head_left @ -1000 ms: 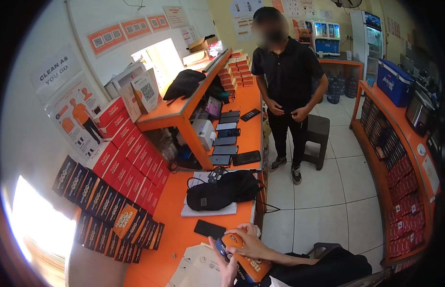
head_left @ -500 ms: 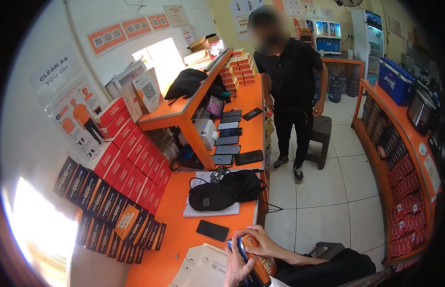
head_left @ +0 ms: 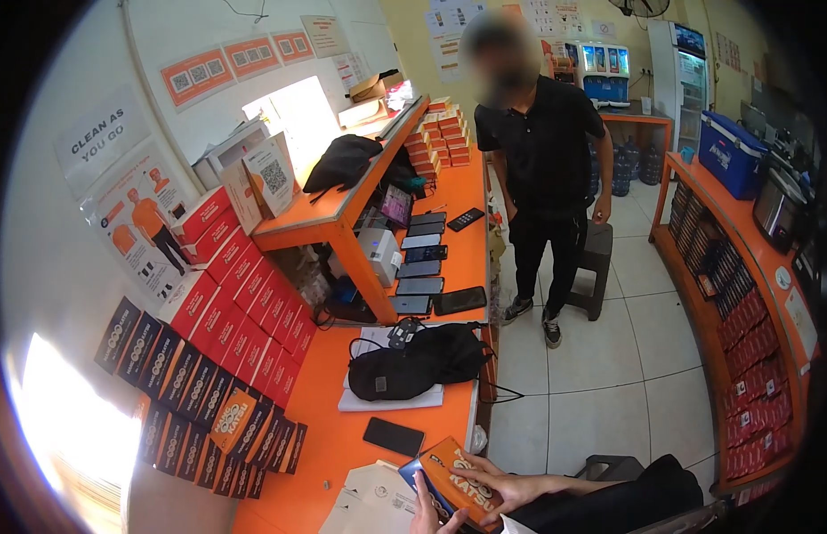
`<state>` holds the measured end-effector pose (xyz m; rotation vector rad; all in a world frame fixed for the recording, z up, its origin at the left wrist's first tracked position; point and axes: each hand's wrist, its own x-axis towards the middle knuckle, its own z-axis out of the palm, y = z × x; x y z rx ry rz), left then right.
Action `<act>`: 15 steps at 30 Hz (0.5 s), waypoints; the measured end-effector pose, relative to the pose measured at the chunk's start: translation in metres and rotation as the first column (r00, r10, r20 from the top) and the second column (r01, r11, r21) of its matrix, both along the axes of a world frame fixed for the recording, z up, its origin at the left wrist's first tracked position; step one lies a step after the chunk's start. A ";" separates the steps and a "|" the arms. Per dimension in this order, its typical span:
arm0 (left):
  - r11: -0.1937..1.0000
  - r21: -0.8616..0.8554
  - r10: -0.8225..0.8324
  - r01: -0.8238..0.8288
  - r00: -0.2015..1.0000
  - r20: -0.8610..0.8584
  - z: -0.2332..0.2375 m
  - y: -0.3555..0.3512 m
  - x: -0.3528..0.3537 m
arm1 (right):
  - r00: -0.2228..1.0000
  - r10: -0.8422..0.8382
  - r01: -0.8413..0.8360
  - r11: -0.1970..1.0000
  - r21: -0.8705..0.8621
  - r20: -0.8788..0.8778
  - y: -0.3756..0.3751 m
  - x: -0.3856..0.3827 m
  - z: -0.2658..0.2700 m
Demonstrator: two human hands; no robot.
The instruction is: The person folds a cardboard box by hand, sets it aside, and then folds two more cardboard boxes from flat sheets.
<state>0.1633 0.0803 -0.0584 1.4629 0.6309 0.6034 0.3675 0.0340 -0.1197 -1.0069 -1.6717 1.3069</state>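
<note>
Your left hand (head_left: 427, 512) grips the blue side and your right hand (head_left: 500, 491) lies spread across the orange, white-lettered face of one box (head_left: 443, 472) at the counter's (head_left: 298, 454) edge; beyond, one dark phone (head_left: 394, 436), one black bag (head_left: 395, 369), one person (head_left: 551, 165) standing

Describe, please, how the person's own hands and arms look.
The left hand and right hand wear no gloves. The right forearm is bare where it shows; plain black fabric meets it, perhaps a sleeve. The left forearm is out of view.

Pale wall (head_left: 360, 27), grey-tiled floor (head_left: 591, 418), orange counter (head_left: 293, 445).
</note>
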 end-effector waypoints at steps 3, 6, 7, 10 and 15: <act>0.996 -0.088 -0.003 0.002 1.000 -0.011 0.012 0.001 0.009 | 0.998 -0.066 0.066 0.998 0.012 0.017 0.002 -0.003 0.006; 1.000 0.015 -0.016 0.016 1.000 0.004 0.010 0.005 0.012 | 0.990 -0.139 0.135 0.987 0.087 0.038 0.009 -0.003 0.023; 1.000 0.031 0.000 0.000 1.000 -0.019 0.011 0.006 0.013 | 0.984 -0.172 0.163 0.977 0.134 0.055 0.010 -0.004 0.027; 0.989 0.096 0.113 -0.110 0.993 -0.023 0.011 0.007 0.020 | 0.945 -0.281 0.228 0.934 0.275 0.170 0.014 -0.009 0.036; 0.863 0.050 0.496 -0.502 0.862 0.102 0.003 0.014 0.028 | 0.836 -0.514 0.411 0.818 0.403 0.191 0.024 -0.015 0.049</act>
